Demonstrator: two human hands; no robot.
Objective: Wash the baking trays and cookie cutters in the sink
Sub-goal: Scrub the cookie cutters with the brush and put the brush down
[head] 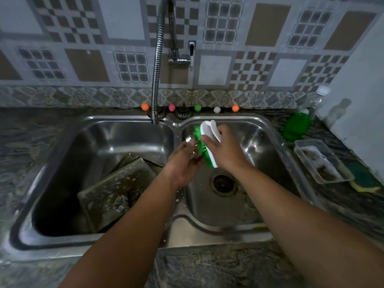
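Note:
Over the divider of the double steel sink (178,229), my left hand (184,165) grips a small metal cookie cutter (192,142). My right hand (225,148) holds a white scrub brush with green bristles (207,142), and the bristles press against the cutter. In the left basin, soapy baking trays (116,190) lean on each other. A flower-shaped cookie cutter (120,203) lies on the top tray.
A flexible chrome faucet (156,84) hangs over the left basin's back edge. The right basin shows its drain (223,182). On the counter at right stand a green soap bottle (297,125), a clear plastic tub (322,163) and a sponge (363,181).

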